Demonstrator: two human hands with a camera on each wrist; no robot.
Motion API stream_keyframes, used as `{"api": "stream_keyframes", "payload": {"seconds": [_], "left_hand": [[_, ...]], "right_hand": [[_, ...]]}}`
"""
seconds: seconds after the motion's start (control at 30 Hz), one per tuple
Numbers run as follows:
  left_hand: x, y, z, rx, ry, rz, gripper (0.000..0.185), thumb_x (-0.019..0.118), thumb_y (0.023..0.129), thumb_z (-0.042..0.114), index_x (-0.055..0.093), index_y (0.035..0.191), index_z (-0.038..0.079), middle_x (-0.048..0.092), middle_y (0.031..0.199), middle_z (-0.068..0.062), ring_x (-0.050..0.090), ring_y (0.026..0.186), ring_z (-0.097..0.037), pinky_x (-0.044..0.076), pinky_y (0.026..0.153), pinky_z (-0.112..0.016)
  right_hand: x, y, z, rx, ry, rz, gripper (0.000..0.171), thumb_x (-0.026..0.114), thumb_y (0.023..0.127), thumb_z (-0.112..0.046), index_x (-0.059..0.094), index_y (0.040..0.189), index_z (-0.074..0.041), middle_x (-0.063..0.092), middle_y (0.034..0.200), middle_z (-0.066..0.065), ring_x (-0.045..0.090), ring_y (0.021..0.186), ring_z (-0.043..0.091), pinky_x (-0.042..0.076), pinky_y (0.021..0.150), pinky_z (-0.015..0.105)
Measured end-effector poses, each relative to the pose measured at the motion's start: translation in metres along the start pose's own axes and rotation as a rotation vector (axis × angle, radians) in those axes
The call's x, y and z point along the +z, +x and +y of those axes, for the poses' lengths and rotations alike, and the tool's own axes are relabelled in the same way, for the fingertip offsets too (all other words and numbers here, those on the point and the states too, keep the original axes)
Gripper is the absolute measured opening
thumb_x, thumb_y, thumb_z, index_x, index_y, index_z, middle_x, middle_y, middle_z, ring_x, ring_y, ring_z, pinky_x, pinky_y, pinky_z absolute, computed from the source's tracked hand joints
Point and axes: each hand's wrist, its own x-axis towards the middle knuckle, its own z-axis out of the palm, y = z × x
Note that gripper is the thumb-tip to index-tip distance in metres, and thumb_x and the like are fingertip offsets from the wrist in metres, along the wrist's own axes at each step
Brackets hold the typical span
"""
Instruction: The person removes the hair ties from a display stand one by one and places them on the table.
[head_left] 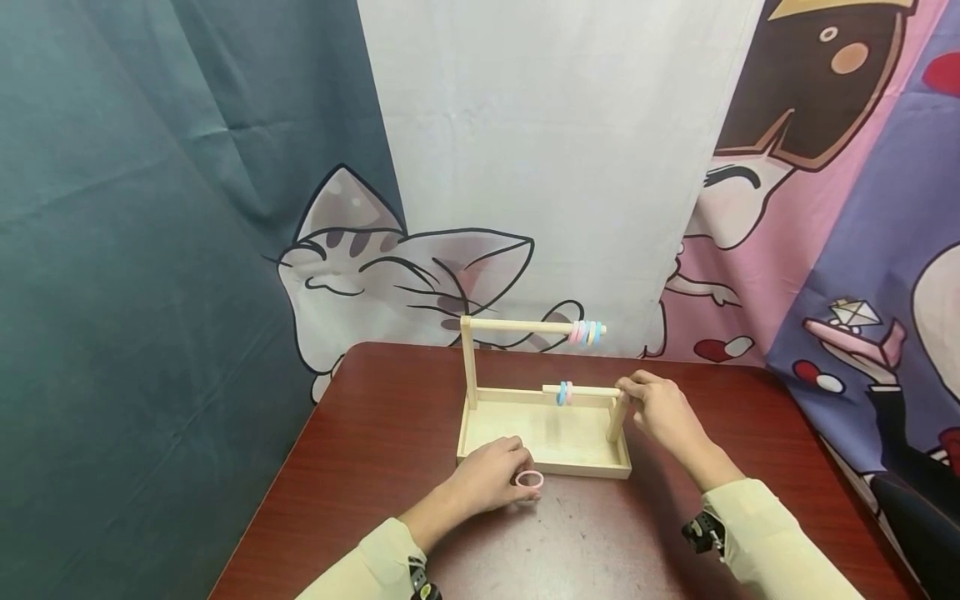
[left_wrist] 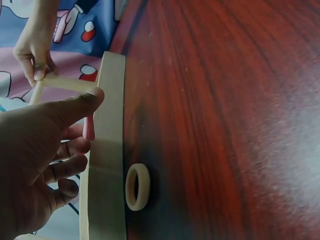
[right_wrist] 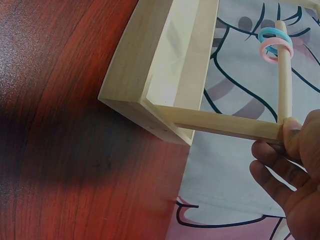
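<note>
My left hand (head_left: 491, 475) pinches a pink ring (head_left: 529, 479) in front of the wooden tray's near wall (head_left: 547, 468). The left wrist view shows that ring nearly edge-on under the thumb. A cream ring (left_wrist: 137, 186) stands out on the table beside the tray in that view. My right hand (head_left: 662, 412) grips the top of the short post (right_wrist: 225, 122), where the lower bar (right_wrist: 284, 85) joins it. A blue ring (right_wrist: 275, 37) and a pink ring (right_wrist: 276, 50) hang on that bar.
A taller post (head_left: 469, 362) at the tray's left carries the upper bar (head_left: 517, 326), with several pink, blue and yellow rings (head_left: 585, 332) near its free end. The stand rests on a dark red table (head_left: 390, 417). Printed curtains (head_left: 562, 167) hang behind.
</note>
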Motion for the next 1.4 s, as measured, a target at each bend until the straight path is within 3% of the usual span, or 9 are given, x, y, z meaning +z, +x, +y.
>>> {"api": "stream_keyframes", "payload": {"seconds": [0.5,0.67,1.03,1.4], "left_hand": [[0.010,-0.011,0.008,0.064,0.137,-0.036,0.029,0.085,0.097,0.049,0.081,0.113,0.025,0.062,0.098,0.013,0.050,0.074,0.004,0.044,0.062,-0.016],[0.010,-0.012,0.009,0.053,0.141,-0.029,0.029,0.089,0.093,0.048,0.082,0.112,0.028,0.061,0.097,0.014,0.052,0.074,0.004,0.045,0.060,-0.017],[0.012,-0.013,0.008,0.033,0.131,-0.088,0.033,0.091,0.088,0.053,0.080,0.110,0.030,0.057,0.096,0.015,0.047,0.072,0.003,0.043,0.060,-0.019],[0.014,-0.013,0.006,0.037,0.135,-0.083,0.037,0.092,0.086,0.054,0.080,0.111,0.029,0.059,0.096,0.014,0.050,0.073,0.003,0.046,0.061,-0.019]], "right_hand": [[0.000,0.000,0.000,0.005,-0.008,-0.005,0.024,0.072,0.089,0.013,0.082,0.101,-0.005,0.070,0.087,0.004,0.056,0.068,0.015,0.049,0.060,0.036],[0.000,0.001,0.000,0.012,-0.009,0.001,0.024,0.071,0.090,0.012,0.082,0.101,-0.006,0.070,0.087,0.004,0.057,0.068,0.017,0.052,0.062,0.041],[-0.001,0.001,-0.002,0.022,-0.004,-0.010,0.023,0.071,0.091,0.012,0.082,0.102,-0.005,0.071,0.089,0.005,0.057,0.068,0.017,0.051,0.061,0.040],[-0.001,0.001,-0.002,0.018,-0.011,-0.012,0.023,0.071,0.090,0.012,0.081,0.099,-0.008,0.070,0.088,0.004,0.057,0.068,0.017,0.052,0.061,0.041]]}}
